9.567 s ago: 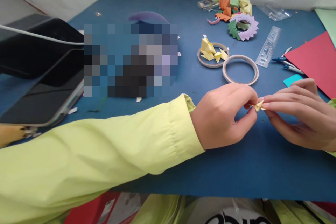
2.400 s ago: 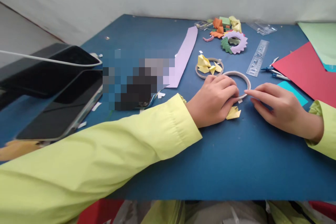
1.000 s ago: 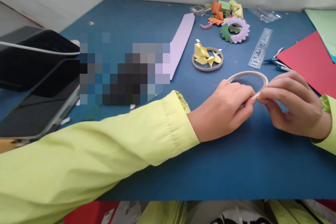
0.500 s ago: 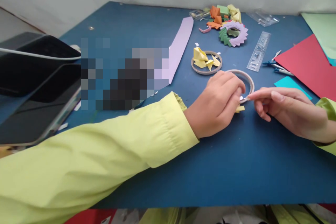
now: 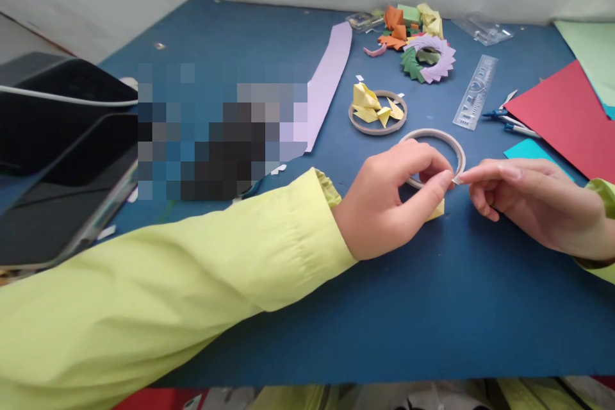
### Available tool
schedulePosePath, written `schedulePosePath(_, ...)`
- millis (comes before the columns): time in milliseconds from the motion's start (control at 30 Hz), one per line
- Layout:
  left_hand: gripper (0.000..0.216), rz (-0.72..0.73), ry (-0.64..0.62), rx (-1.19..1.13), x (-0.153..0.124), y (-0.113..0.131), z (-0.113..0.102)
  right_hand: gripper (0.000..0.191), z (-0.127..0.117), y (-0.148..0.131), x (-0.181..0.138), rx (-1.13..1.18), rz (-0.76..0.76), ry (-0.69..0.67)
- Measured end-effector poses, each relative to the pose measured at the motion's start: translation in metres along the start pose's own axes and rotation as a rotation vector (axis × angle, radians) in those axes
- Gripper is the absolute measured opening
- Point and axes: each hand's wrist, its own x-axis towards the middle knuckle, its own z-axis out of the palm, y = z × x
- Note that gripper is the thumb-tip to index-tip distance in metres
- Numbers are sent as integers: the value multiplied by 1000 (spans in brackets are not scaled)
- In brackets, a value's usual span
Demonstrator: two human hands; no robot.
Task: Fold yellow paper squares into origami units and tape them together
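My left hand (image 5: 396, 195) is closed, thumb and forefinger pinched together at a small white piece of tape (image 5: 457, 180). The tip of my right hand's (image 5: 538, 195) outstretched forefinger touches the other side of that piece. Its remaining fingers are loosely curled, and nothing shows inside them. Behind the pinch lies a narrow roll of tape (image 5: 439, 134), partly covered by my left hand. A yellow folded paper piece (image 5: 437, 210) sticks out under my left thumb; most of it is hidden.
Another tape ring (image 5: 377, 131) surrounds folded yellow paper pieces (image 5: 368, 97). Farther back are a purple and green paper ring (image 5: 439, 64) and orange folded pieces (image 5: 394, 18). A clear ruler (image 5: 475, 93), pens (image 5: 521, 130) and red paper (image 5: 571, 115) are at right. A tablet (image 5: 72, 186) lies left.
My left thumb and forefinger have shifted slightly right to meet the white piece at my right fingertip. The yellow paper under my left hand shows differently. My right hand has barely moved.
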Motion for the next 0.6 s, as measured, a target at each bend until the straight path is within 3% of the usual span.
schedulePosePath(333, 13, 73, 103, 79, 0, -1, 3, 24, 5, 0, 0, -10, 6, 60)
schedulePosePath(600, 15, 265, 210, 287, 1, -4, 4, 29, 5, 2, -4, -100, -3, 0)
